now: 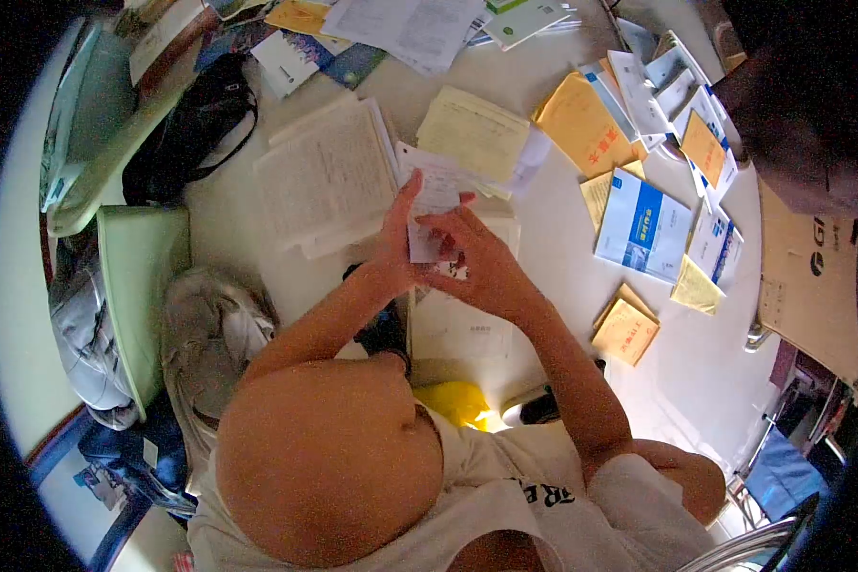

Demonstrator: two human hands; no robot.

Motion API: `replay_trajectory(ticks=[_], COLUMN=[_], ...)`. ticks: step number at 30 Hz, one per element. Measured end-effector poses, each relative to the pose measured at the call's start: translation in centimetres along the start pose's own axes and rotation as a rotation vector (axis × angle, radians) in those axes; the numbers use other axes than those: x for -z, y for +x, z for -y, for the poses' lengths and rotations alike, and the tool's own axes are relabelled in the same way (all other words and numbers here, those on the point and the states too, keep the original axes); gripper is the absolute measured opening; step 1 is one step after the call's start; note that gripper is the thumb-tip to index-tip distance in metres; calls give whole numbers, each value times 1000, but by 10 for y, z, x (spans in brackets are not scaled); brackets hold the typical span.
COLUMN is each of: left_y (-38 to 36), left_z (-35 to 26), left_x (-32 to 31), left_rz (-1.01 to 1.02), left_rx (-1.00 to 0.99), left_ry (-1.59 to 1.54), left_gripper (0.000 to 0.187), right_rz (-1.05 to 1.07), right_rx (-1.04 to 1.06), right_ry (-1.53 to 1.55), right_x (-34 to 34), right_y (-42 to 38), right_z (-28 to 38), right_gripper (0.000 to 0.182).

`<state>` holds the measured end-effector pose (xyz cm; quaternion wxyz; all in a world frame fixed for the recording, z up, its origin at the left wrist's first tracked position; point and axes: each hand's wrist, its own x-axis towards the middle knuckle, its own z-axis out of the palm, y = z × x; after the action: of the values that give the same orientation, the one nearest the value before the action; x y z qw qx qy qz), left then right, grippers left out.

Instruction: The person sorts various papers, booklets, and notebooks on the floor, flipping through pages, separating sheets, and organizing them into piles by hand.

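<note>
Near the frame's centre, our left hand (396,246) grips a written sheet (434,198) by its left edge; our right hand (481,262) bends its fingers over the other side, pinching or not, we cannot tell. Uneven pulling could crease it.

A pale, smooth floor (553,257) runs across the middle of the frame, brightly lit at lower right and dimmer toward the left. At far left is a pale wall (19,315); beside it stands a light green bin (144,305), with a black bag (190,138) above it in the frame. A brown box (815,286) is at right. At lower right are blue cloth (782,477) and curved metal tubing (758,550). The upper right corner is too dark to read.
</note>
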<state>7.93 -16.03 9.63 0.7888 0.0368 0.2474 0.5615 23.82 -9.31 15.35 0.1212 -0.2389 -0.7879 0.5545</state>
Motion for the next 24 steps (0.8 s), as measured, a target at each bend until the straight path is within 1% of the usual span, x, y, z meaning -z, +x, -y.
replay_trajectory(ticks=[1, 3, 4, 6, 7, 9, 10, 12, 14, 17, 19, 23, 24], left_y=[-3, -4, -2, 1, -1, 0, 5, 5, 1, -2, -1, 5, 5], left_z=[-1, -2, -3, -3, -2, -1, -2, 1, -2, -6, -6, 2, 2], left_x=[-10, -35, -43, -52, -46, -28, -27, -30, -29, -48, -45, -30, -25], left_rz=[-2, -135, -136, -232, -230, -84, -66, -135, -48, -140, -142, -136, -143], left_rx=[1, -83, -83, -129, -130, -84, -101, -79, -51, -102, -66, -104, -67], left_ry=[-9, -79, -82, -192, -194, -161, -148, -259, -247, -232, -284, -211, -152], left_gripper=[75, 83, 83, 83, 83, 84, 84, 84, 82, 79, 77, 79, 80], right_rz=[6, -15, -13, 69, 70, -16, -22, 18, -13, 5, 39, 0, -16], right_rx=[-7, 84, 82, -32, -32, 112, 134, 59, 90, 120, 126, 180, 146], right_ry=[0, -105, -105, 7, 4, -183, -199, -190, -168, -117, -144, -92, -92], right_x=[-1, -2, 0, 4, 3, 2, 4, 3, 4, 8, 10, 8, 7], right_y=[1, 3, 5, 8, 7, 9, 13, 11, 11, 16, 19, 21, 21], right_z=[-4, -14, -13, -8, -7, -3, -3, -4, -6, -6, -8, -9, -5], right_gripper=[50, 51, 51, 55, 55, 50, 50, 49, 47, 45, 42, 41, 41])
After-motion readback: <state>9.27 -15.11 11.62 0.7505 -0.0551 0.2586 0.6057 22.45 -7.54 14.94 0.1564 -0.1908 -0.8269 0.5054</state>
